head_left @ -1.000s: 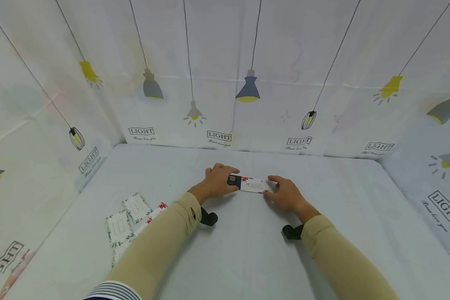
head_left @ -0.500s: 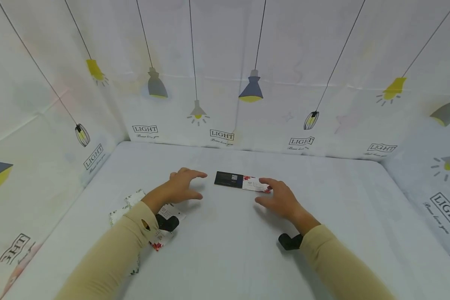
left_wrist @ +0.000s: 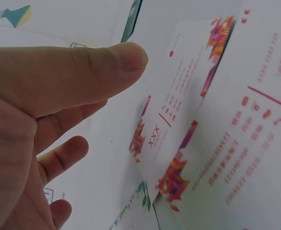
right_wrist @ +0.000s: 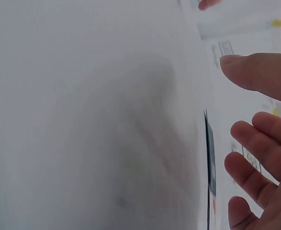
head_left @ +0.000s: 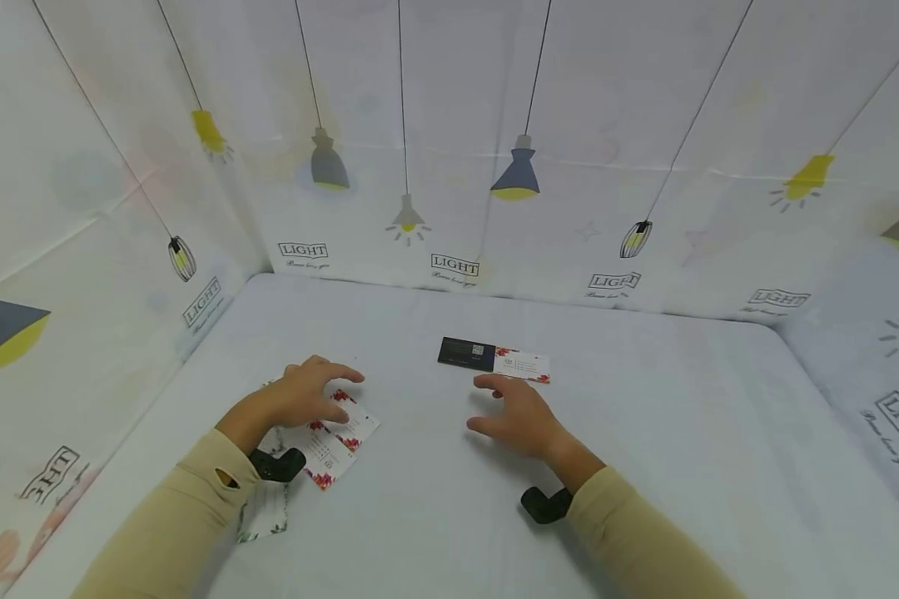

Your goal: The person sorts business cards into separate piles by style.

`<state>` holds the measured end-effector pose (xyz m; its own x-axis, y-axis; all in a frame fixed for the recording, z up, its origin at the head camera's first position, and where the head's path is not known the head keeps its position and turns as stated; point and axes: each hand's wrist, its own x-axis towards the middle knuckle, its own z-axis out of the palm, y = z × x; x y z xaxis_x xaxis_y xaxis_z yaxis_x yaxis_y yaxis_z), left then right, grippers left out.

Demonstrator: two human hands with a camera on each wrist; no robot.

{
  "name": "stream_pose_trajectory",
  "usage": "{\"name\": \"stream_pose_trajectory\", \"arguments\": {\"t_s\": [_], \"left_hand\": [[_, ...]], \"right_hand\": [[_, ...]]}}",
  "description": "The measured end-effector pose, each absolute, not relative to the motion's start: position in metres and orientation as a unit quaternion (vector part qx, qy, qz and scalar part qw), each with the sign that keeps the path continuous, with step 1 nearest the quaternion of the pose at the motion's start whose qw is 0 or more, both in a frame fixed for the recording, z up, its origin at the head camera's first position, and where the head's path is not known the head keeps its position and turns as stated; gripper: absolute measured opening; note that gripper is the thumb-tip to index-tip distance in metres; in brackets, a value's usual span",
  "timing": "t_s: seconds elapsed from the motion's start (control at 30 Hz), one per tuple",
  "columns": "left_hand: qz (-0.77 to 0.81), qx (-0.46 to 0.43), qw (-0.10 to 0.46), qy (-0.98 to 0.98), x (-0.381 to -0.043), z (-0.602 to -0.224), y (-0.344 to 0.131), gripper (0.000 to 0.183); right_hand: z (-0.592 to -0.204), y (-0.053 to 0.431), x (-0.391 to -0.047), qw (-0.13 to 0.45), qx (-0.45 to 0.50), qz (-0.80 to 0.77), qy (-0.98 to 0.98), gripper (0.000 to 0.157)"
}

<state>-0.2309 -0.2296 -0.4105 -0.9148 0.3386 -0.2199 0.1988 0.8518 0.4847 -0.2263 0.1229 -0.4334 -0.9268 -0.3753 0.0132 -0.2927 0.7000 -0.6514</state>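
My left hand (head_left: 300, 398) hovers over the pile at the left, fingers and thumb spread with nothing between them. Beneath it lie two white cards with red flowers, the upper card (head_left: 358, 426) and the lower card (head_left: 324, 457); both show print in the left wrist view. My right hand (head_left: 520, 416) is held above the table, thumb and fingers apart and holding nothing. Just beyond its fingertips a black card (head_left: 466, 353) with a small square code lies end to end with a white red-flowered card (head_left: 523, 364).
A leaf-bordered card (head_left: 265, 512) lies under the left forearm, partly hidden by the sleeve. Black wrist cameras (head_left: 545, 505) sit below both wrists. Behind the white table (head_left: 644, 399) hangs a curtain (head_left: 389, 100) printed with lamps.
My left hand has let go of the black card and moved left over the pile. My right hand has let go of the white card and drawn back toward me.
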Motion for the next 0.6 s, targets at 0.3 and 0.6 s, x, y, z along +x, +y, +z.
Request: {"name": "stream_pose_trajectory", "arguments": {"t_s": [0.3,0.6], "left_hand": [[0.215,0.163,0.133,0.954,-0.225,-0.42,-0.247,0.065],[0.194,0.134,0.151,0.96,-0.224,-0.426,-0.25,0.057]], "right_hand": [[-0.432,0.072,-0.211,0.079,-0.247,-0.353,0.899,0.058],[-0.431,0.036,-0.2,0.096,-0.267,-0.341,0.896,0.058]]}}
